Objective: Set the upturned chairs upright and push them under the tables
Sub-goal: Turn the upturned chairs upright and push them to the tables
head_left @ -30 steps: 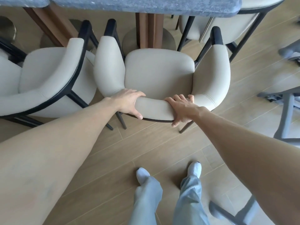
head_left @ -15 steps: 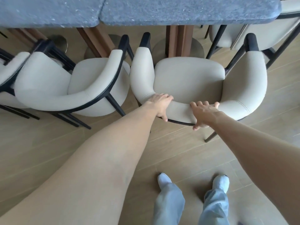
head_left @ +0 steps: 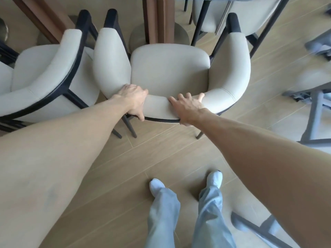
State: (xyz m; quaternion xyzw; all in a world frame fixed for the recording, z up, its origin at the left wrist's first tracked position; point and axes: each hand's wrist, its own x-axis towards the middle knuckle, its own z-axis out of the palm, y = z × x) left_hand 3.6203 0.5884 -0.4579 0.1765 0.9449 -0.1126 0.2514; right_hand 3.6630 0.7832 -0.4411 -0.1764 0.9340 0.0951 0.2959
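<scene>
A cream upholstered chair with a black frame stands upright on its legs in front of me, facing the table. My left hand grips the curved backrest at its left, thumb down the back. My right hand grips the same backrest to the right, fingers over the top. The table's brown pedestal rises just beyond the seat; the tabletop is almost out of frame.
A second cream chair stands close on the left, touching or nearly touching. Another cream chair is beyond the table at the top right. Grey metal chair frames are at the right edge and bottom right. My feet stand on the wood floor.
The view has tilted down and swung, so the tabletop has slipped out of frame. Both hands stay on the backrest of the same chair.
</scene>
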